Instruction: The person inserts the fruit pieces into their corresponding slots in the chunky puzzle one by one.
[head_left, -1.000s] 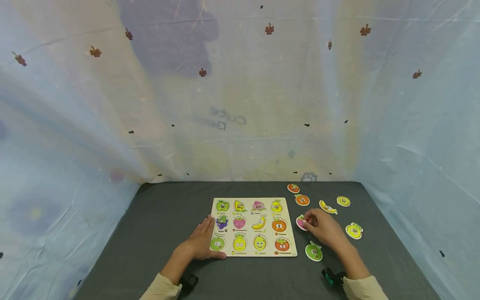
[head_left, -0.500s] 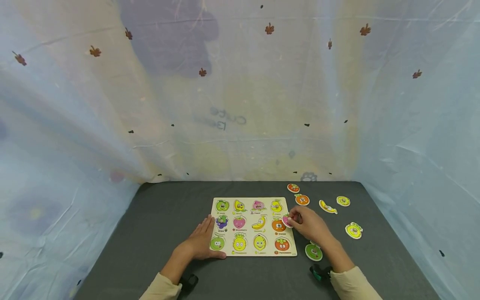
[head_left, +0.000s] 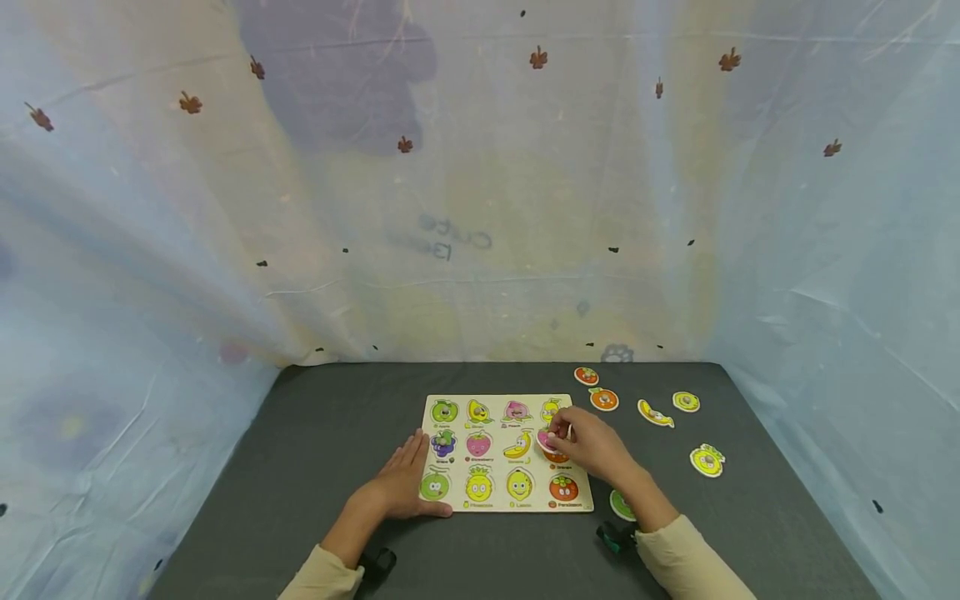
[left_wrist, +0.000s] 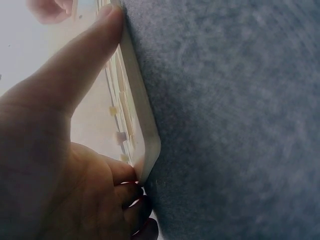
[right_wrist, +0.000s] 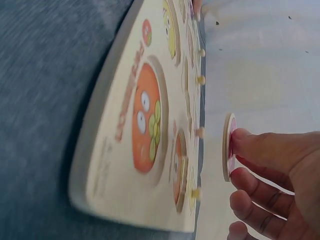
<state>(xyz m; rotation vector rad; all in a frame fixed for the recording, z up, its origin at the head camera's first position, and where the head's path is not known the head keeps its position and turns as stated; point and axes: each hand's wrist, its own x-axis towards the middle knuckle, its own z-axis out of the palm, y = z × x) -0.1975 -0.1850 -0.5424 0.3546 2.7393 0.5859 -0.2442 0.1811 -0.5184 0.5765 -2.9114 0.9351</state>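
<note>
A wooden fruit puzzle board point(head_left: 498, 504) lies on the dark tabletop, printed with rows of fruit faces. My left hand point(head_left: 405, 483) rests along its left edge, fingers straight, thumb on the near edge; the left wrist view shows this thumb point(left_wrist: 95, 42) along the board's side. My right hand point(head_left: 596, 446) pinches a round pink puzzle piece point(right_wrist: 229, 147), apparently the strawberry, between thumb and fingers. The piece is held up over the board's right side, overlapping the orange picture point(head_left: 557, 457) in the head view. In the right wrist view it stands apart from the board, seen nearly edge-on.
Loose fruit pieces lie right of the board: a red one point(head_left: 587, 376), an orange point(head_left: 603, 399), a banana point(head_left: 656, 414), a round yellow one point(head_left: 686, 402), a pineapple-like one point(head_left: 707, 461) and a green one point(head_left: 620, 505) partly behind my right arm. Small knobs point(right_wrist: 201, 80) rise from the board.
My right hand has lifted the pink piece off the table and carried it left over the board. My left hand has stayed at the board's edge.
</note>
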